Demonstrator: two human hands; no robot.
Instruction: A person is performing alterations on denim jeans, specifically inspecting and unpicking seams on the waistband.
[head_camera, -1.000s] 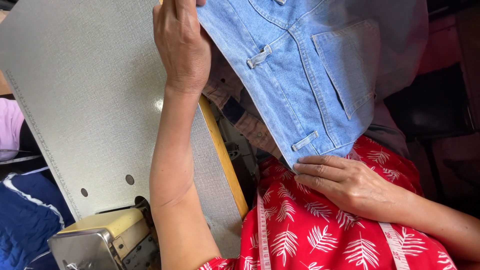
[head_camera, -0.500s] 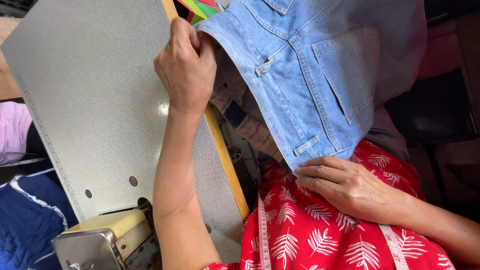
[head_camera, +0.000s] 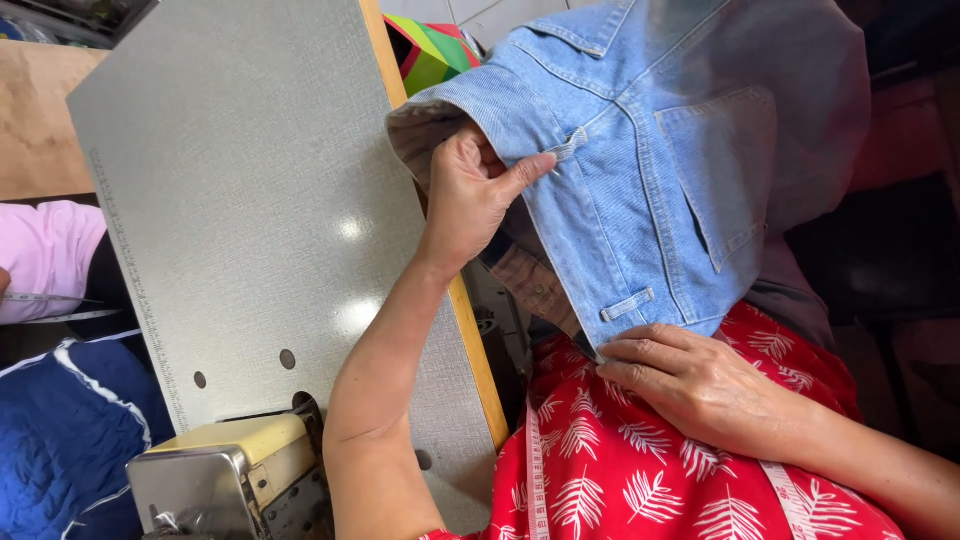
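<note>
Lifted clear of the grey worktop, the left hand now pinches the waistband of the light-blue denim garment at 11 o'clock; the right hand grips its lower end at 5 o'clock (long axis between them).

Left hand down off the top edge now, fingers curled under the waistband of the blue denim garment, thumb pressed over the belt loop. Waistband turned back at the grip, pale lining showing. More collar and pocket in view.
</note>
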